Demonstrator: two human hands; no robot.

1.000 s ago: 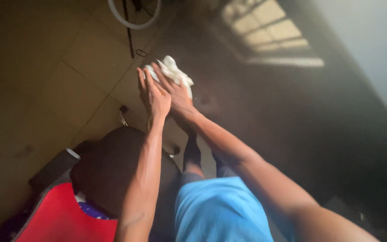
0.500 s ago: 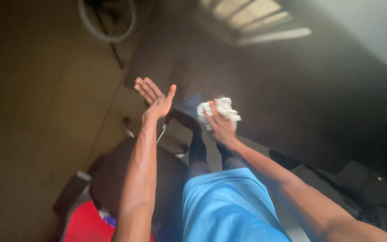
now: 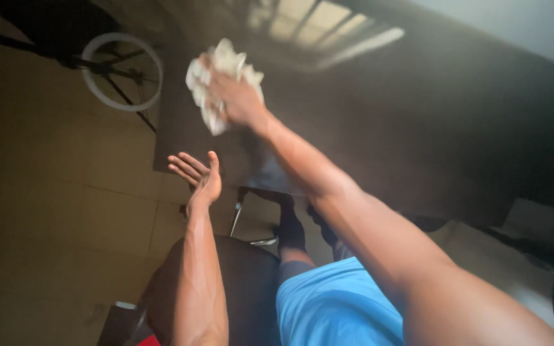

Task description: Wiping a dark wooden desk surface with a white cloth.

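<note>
Right hand presses a crumpled white cloth flat on the dark desk, fingers closed over it. Left hand hovers at seven o'clock from the cloth, open-palmed, holding nothing.

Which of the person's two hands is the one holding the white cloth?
The right hand, stretched far out over the dark table, is closed on the crumpled white cloth. The left hand is open and empty, fingers spread, nearer the body.

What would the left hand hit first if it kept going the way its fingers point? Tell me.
The left hand points up-left, toward the dark table's near edge; depth is unclear.
</note>
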